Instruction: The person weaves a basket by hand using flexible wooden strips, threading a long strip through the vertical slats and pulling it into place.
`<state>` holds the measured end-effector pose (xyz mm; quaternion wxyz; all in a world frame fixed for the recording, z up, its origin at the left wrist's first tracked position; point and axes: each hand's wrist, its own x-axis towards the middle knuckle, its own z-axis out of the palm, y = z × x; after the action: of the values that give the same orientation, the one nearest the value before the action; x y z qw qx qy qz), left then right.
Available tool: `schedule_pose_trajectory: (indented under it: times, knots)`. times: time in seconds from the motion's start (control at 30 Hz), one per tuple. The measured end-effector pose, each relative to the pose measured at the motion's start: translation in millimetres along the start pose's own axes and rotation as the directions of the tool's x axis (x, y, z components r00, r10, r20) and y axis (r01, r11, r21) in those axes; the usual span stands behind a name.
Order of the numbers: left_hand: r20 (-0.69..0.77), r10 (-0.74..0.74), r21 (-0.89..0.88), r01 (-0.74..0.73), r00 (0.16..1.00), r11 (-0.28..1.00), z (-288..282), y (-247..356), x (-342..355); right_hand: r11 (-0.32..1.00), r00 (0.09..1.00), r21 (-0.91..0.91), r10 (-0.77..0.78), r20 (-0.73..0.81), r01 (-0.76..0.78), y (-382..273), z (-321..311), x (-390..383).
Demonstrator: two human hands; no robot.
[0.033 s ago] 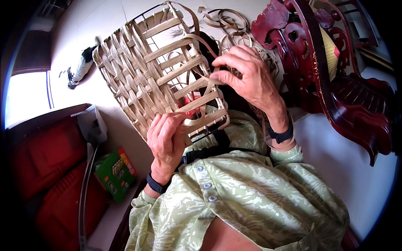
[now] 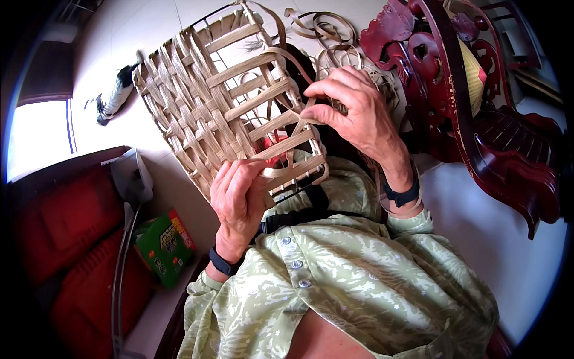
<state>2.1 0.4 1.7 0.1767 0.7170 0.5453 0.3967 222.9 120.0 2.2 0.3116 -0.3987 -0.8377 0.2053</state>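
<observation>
A half-woven basket (image 2: 206, 113) of flat tan strips on a dark wire frame lies tilted over my lap. Its left part is tightly woven, while open gaps show between the crosswise strips on the right. My left hand (image 2: 236, 194) has its thumb and fingers closed on a flat strip (image 2: 277, 173) at the near edge. At the right edge, my right hand (image 2: 356, 113) pinches a thin strip (image 2: 304, 118) between thumb and forefinger, its other fingers curled above. Another strip (image 2: 293, 60) loops loosely up from that edge.
Coiled strips (image 2: 326, 30) lie on the floor beyond. A carved dark-red wooden chair (image 2: 472, 131) stands at the right. On the left are red cushion-like items (image 2: 66, 221), a long-handled dustpan (image 2: 133, 179), a green box (image 2: 164, 248) and a black-and-white item (image 2: 116, 96) I cannot identify.
</observation>
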Motion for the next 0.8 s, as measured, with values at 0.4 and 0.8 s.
schedule_pose_trajectory:
  times: [0.4,0.8]
  knots:
    - [-0.007,0.055,-0.014,-0.055,0.998,0.998,17.4,2.3,0.9,0.62,0.992,0.782,-0.125,0.019,0.063,-44.0,-61.9,-40.7]
    - [-0.002,0.016,0.018,-0.016,1.0,1.0,15.1,6.2,-8.6,-0.486,0.722,0.747,-0.29,-0.628,0.454,-47.4,-171.4,-38.0]
